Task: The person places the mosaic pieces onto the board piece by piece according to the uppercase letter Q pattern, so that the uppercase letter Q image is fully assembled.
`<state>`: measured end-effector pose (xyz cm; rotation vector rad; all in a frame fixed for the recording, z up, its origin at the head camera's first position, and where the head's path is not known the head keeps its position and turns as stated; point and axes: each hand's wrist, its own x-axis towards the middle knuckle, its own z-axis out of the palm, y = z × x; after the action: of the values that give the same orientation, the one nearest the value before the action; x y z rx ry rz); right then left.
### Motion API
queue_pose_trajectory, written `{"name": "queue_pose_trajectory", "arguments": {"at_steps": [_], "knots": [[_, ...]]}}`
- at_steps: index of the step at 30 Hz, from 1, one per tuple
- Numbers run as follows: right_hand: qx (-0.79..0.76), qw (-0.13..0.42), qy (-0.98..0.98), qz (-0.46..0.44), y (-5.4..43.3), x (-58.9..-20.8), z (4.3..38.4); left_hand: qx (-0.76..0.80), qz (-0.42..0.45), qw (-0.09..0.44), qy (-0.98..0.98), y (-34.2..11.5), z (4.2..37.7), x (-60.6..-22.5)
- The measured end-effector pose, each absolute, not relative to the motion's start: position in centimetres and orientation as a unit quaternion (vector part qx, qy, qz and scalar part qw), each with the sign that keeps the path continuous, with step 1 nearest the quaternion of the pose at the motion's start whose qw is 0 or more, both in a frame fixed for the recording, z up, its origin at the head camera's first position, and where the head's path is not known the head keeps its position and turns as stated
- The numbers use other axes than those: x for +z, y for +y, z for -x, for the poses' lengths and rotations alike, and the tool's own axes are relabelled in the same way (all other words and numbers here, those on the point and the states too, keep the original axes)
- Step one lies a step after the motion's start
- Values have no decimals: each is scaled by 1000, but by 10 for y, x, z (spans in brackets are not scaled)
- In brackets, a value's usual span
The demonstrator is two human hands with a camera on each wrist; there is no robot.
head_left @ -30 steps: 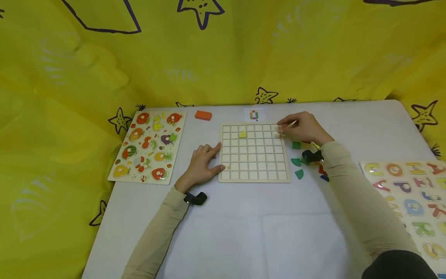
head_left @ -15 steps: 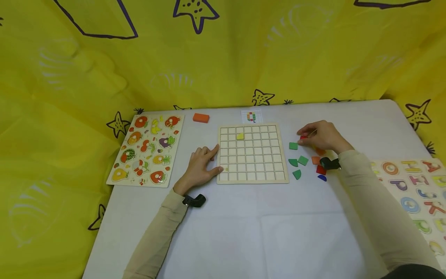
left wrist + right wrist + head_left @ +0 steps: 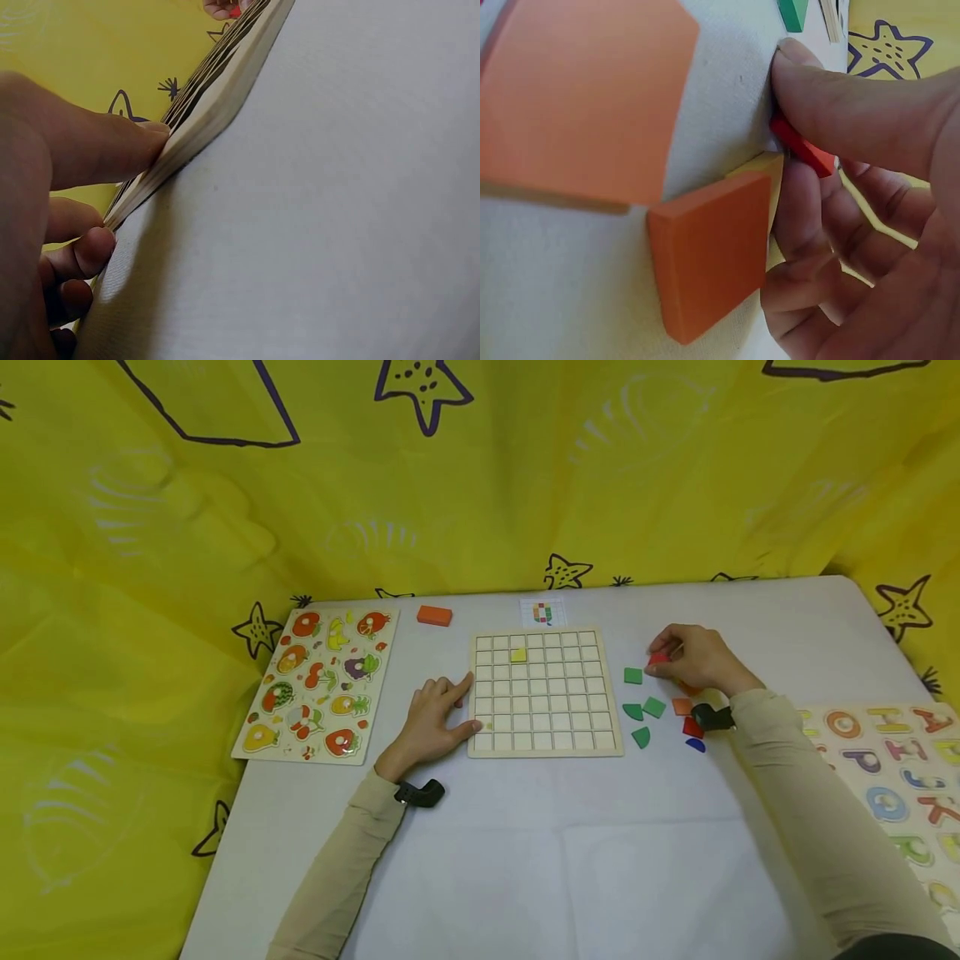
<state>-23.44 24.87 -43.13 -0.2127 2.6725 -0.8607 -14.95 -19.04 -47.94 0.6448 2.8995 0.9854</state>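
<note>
Puzzle-play setup, room type unclear: starfish-print cloth (image 3: 480, 493) behind, fruit puzzle (image 3: 317, 687), letter puzzle (image 3: 900, 754), grid board (image 3: 546, 693)

The right hand (image 3: 889, 262) pinches a red block (image 3: 810, 148). A darker orange block (image 3: 712, 259) partly hides a yellow piece (image 3: 767, 166); a lighter orange block (image 3: 585, 97) appears upper left.

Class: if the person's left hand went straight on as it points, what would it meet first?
The pale wooden board with square cells; the left hand touches its left edge, leaving nothing visible between.
</note>
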Motion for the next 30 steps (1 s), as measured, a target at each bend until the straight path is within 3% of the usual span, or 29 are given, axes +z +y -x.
{"name": "queue_pose_trajectory", "arguments": {"at_steps": [9,14,22,30], "knots": [[-310,159,933,95,247,-430,235,313,-206,3,927,-191,150,-481],[-340,159,924,72,242,-426,233,309,-204,5,929,-191,150,-483],[-408,116,905,30,227,-423,232,310,-203,11,929,-191,151,-483],[-469,118,875,24,211,-423,235,304,-202,12,931,-191,151,-482]]}}
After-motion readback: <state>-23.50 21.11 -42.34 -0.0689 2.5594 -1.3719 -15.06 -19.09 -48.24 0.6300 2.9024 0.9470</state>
